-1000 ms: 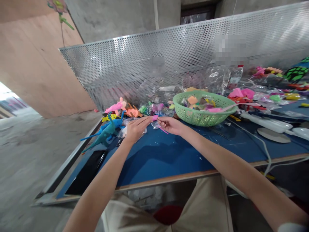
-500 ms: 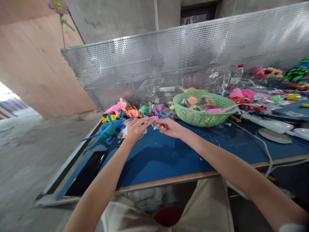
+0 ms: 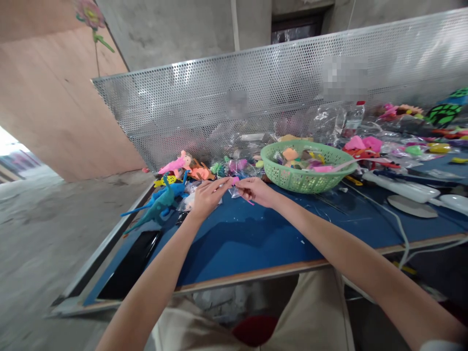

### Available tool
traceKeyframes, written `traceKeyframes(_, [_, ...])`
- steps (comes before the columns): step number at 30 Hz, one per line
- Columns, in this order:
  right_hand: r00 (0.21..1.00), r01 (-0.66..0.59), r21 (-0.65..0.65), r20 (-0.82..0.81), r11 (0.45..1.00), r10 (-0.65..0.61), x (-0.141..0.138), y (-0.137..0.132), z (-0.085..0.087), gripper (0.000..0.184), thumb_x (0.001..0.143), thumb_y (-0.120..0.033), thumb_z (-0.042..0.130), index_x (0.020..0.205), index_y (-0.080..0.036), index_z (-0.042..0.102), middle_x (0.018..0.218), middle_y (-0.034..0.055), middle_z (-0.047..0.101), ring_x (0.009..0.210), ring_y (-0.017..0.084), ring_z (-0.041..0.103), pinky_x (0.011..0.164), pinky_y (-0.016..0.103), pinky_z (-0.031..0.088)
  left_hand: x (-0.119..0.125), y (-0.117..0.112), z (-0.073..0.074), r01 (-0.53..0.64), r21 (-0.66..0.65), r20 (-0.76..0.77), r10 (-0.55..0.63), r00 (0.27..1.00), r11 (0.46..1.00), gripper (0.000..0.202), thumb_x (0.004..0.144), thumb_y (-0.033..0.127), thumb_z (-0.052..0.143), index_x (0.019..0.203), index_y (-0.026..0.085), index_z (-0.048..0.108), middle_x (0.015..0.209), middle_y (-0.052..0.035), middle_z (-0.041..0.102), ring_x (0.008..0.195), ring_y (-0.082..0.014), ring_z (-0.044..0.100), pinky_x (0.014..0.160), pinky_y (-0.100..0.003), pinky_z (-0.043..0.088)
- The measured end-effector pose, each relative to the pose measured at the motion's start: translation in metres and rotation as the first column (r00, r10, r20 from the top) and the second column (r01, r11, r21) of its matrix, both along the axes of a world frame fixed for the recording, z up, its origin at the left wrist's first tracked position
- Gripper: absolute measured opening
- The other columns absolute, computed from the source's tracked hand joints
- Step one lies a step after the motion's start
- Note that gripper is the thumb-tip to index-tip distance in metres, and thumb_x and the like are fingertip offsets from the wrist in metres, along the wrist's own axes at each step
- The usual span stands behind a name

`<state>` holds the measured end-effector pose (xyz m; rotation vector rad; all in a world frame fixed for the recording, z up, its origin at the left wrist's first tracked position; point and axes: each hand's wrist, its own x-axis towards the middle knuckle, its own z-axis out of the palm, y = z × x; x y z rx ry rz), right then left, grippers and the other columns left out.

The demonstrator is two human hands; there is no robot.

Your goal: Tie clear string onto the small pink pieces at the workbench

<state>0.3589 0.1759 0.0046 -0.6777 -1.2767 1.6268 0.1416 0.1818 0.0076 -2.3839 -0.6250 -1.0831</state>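
Note:
Both my hands meet over the far middle of the blue table [image 3: 256, 243]. My left hand [image 3: 207, 196] and my right hand [image 3: 258, 190] pinch a small pink toy piece [image 3: 236, 181] between their fingertips, with a bit of clear plastic wrap under it. A thin pink strand hangs from it toward the table. A green plastic basket [image 3: 305, 179] with colourful small toys stands just right of my right hand. Teal and blue rubber dinosaurs [image 3: 161, 200] lie left of my left hand.
A perforated metal screen [image 3: 256, 97] stands along the back of the table. Pink and orange toys [image 3: 183, 163] and clear bags lie at its foot. At right are more bagged toys [image 3: 402, 141], a white device [image 3: 402, 187] with a cable, and a plastic bottle [image 3: 356, 114].
My hands stay together at the same spot, with fingers shifting slightly on the pink piece. The pink strand shows again below my right hand. The view tilted down a little.

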Motion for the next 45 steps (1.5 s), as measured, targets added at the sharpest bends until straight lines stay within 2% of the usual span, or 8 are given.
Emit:
traceKeyframes(5, [1.000,-0.019,0.024,0.011,1.000,0.019,-0.002,0.000,-0.002,0.031,0.072,-0.039,0.084,0.062,-0.015,0.066,0.056,-0.0010,0.062,0.043,0.005,0.047,0.041,0.020,0.035,0.001,0.001,-0.004,-0.028,-0.005,-0.015,0.028,0.999,1.000,0.035,0.098,0.026,0.058,0.132,0.028,0.065,0.122,-0.0102,0.073,0.102,-0.0203,0.073,0.089,-0.034,0.057])
traceKeyframes(11, [1.000,-0.005,0.033,-0.016,0.999,0.005,-0.005,-0.003,-0.002,0.033,0.068,-0.041,0.088,0.066,-0.015,0.068,0.056,-0.0017,0.062,0.044,0.005,0.050,0.042,0.019,0.037,0.004,0.002,-0.008,-0.041,0.033,-0.007,0.041,0.999,0.999,0.039,0.098,0.025,0.057,0.137,0.030,0.062,0.123,-0.0102,0.072,0.103,-0.0207,0.073,0.089,-0.033,0.056])
traceKeyframes(15, [0.999,0.016,0.057,-0.036,0.998,-0.014,-0.007,-0.006,0.000,0.036,0.065,-0.045,0.089,0.068,-0.015,0.069,0.057,-0.0012,0.063,0.045,0.006,0.050,0.042,0.020,0.038,0.006,0.002,-0.008,-0.047,-0.001,0.014,0.047,0.999,0.999,0.037,0.099,0.026,0.055,0.135,0.029,0.063,0.121,-0.0102,0.073,0.100,-0.0193,0.073,0.087,-0.030,0.056])
traceKeyframes(22, [0.994,0.108,0.170,-0.029,0.980,-0.104,-0.009,-0.010,0.002,0.036,0.069,-0.048,0.085,0.075,-0.016,0.071,0.060,-0.0004,0.066,0.046,0.007,0.053,0.043,0.020,0.040,0.012,-0.001,-0.013,-0.110,0.036,0.032,0.109,0.994,0.993,0.035,0.099,0.026,0.053,0.131,0.023,0.067,0.120,-0.0114,0.073,0.099,-0.0201,0.073,0.083,-0.029,0.057])
traceKeyframes(30, [0.990,0.138,0.161,-0.014,0.977,-0.138,-0.009,-0.010,0.004,0.032,0.076,-0.046,0.080,0.077,-0.016,0.070,0.064,0.0026,0.068,0.048,0.009,0.058,0.045,0.022,0.044,0.017,-0.002,-0.016,-0.140,-0.006,0.110,0.140,0.984,0.990,0.032,0.097,0.029,0.057,0.126,0.023,0.069,0.115,-0.0101,0.074,0.094,-0.0190,0.073,0.079,-0.027,0.055])
traceKeyframes(34, [0.995,0.095,0.108,-0.013,0.990,-0.094,-0.007,-0.007,0.004,0.027,0.080,-0.042,0.078,0.078,-0.016,0.070,0.065,0.0021,0.067,0.048,0.008,0.056,0.045,0.021,0.044,0.018,-0.003,-0.012,-0.123,-0.043,0.113,0.128,0.985,0.991,0.030,0.098,0.029,0.056,0.124,0.021,0.069,0.107,-0.0099,0.074,0.092,-0.0189,0.072,0.080,-0.028,0.055])
traceKeyframes(39, [0.997,0.031,-0.026,-0.067,0.999,-0.033,-0.003,-0.002,0.004,0.017,0.079,-0.028,0.080,0.077,-0.014,0.070,0.064,0.0020,0.066,0.051,0.008,0.055,0.046,0.019,0.045,0.017,0.002,-0.012,-0.036,-0.080,0.081,0.043,0.996,0.996,0.030,0.100,0.029,0.052,0.125,0.018,0.065,0.106,-0.0114,0.071,0.101,-0.0198,0.069,0.088,-0.031,0.056])
traceKeyframes(45, [0.978,-0.111,-0.266,-0.201,0.958,0.058,0.002,-0.001,0.010,0.008,0.079,-0.012,0.078,0.082,-0.010,0.071,0.070,0.0034,0.065,0.054,0.005,0.050,0.044,0.014,0.041,0.013,0.009,-0.013,0.009,-0.025,0.117,-0.006,0.993,1.000,0.027,0.099,0.026,0.054,0.122,0.018,0.065,0.105,-0.0109,0.070,0.105,-0.0207,0.068,0.093,-0.034,0.057])
